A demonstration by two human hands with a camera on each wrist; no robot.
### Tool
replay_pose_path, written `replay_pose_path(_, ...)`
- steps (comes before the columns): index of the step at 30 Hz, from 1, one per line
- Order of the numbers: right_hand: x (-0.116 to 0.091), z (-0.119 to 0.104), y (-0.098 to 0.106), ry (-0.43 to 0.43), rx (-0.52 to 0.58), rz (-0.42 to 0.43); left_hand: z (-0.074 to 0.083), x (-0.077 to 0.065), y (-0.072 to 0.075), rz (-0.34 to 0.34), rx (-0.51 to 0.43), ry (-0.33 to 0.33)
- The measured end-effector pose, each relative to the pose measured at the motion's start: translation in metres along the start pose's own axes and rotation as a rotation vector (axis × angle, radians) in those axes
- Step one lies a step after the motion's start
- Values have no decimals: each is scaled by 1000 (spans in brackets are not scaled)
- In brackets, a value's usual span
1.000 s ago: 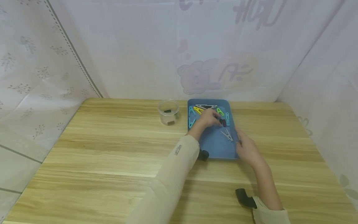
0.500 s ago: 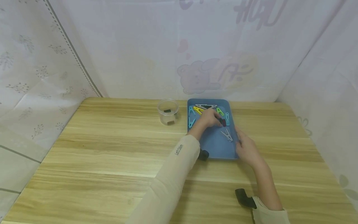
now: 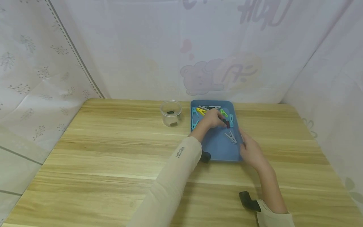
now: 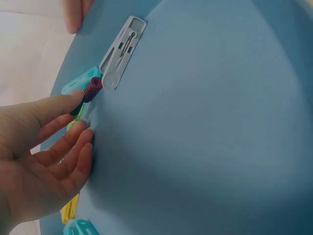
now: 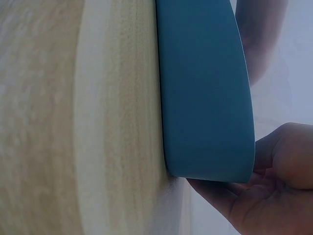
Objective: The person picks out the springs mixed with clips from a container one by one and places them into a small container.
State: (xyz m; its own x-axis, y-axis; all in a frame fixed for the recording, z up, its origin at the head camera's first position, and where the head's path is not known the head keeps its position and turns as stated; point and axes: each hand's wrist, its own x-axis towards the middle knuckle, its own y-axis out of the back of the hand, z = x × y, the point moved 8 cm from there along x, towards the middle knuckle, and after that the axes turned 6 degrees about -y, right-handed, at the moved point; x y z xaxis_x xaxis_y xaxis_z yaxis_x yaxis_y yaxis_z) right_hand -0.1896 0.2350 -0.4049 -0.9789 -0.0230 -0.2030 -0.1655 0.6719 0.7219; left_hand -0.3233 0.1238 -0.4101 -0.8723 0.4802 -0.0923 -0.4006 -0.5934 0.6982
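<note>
A blue tray lies on the table with several plastic clothespins in it. My left hand is inside the tray, its thumb and index finger pinching a small dark piece. Touching or very close to that piece is a dark red ribbed piece. Beside them lie a grey clothespin and a teal clothespin. My right hand grips the tray's right side, the thumb at the rim and fingers beneath the wall in the right wrist view.
Left of the tray stands a clear round tub with dark ribbed pieces inside. Yellow and green clothespins lie toward the tray's far end. A white printed curtain hangs behind the wooden table.
Both hands stay nearly in place. My left hand remains at the dark pieces, with only a slight shift of its fingers; the right hand keeps hold of the tray.
</note>
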Motion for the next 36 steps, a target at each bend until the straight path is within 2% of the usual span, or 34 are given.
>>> replay_pose_path(11, 0, 1, 0, -1, -10, -2, 7, -5, 9, 3, 10, -27)
replay_pose_path(18, 2, 1, 0, 5, -21, 7, 7, -7, 8, 8, -30, -27)
replay_pose_path(22, 2, 0, 0, 3, -23, 6, 9, -8, 9, 8, -20, -46)
replay_pose_path(29, 1, 0, -1, -5, -23, -4, 16, -13, 14, 14, -24, -117)
replay_pose_path(36, 1, 0, -1, -3, -30, 0, 19, -20, 16, 33, -34, -124)
